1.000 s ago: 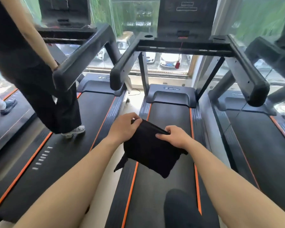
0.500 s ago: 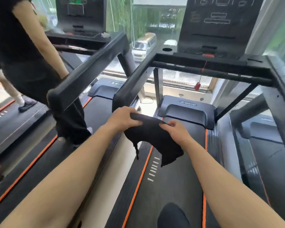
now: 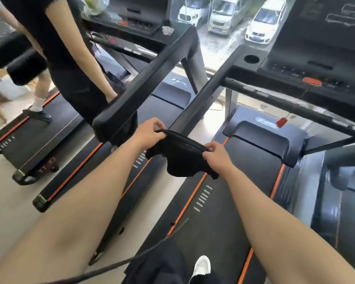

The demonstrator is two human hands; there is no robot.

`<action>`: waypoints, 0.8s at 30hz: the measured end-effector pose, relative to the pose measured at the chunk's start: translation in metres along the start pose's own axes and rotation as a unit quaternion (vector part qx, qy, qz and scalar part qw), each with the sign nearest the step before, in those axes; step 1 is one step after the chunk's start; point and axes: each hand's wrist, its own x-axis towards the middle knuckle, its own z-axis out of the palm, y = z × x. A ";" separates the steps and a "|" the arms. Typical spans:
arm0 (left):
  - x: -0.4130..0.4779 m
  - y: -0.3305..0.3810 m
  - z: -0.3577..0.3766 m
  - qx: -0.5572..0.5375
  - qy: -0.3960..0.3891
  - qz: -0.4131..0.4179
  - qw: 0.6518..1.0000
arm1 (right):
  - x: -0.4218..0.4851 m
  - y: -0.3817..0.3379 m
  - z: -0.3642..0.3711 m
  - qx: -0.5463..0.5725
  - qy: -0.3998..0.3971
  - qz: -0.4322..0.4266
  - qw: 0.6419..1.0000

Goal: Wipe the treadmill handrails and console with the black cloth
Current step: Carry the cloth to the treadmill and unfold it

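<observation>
The black cloth (image 3: 181, 156) hangs stretched between both hands over the treadmill belt (image 3: 230, 191). My left hand (image 3: 150, 131) pinches its left top edge and my right hand (image 3: 217, 155) pinches its right top edge. Just beyond the cloth, the treadmill's left handrail (image 3: 205, 95) slopes up to the black console (image 3: 307, 58), whose red safety key (image 3: 312, 81) sits on its front edge. A front crossbar (image 3: 285, 103) runs right from the handrail. The right handrail is out of view.
A neighbouring treadmill's handrail (image 3: 143, 83) ends close to my left hand. A person in black (image 3: 70, 58) stands on that treadmill, hand on its rail. Further treadmills lie left and right. A window ahead shows parked cars (image 3: 262, 21). My white shoe (image 3: 201, 267) is on the belt.
I have stepped forward and turned left; the handrail and console now loom closer. Both hands still hold the cloth, raised nearer the left handrail's end.
</observation>
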 end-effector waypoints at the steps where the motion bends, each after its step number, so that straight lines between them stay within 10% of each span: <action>1: 0.009 -0.002 -0.004 -0.006 -0.002 -0.001 1.000 | 0.009 -0.005 0.003 -0.002 0.003 0.007 1.000; 16: 0.136 -0.041 0.059 -0.059 0.002 -0.081 0.995 | 0.128 -0.011 0.073 -0.048 0.210 0.205 0.955; 24: 0.139 -0.054 0.106 -0.234 -0.064 -0.205 0.948 | 0.169 0.014 0.146 0.277 0.002 0.245 0.929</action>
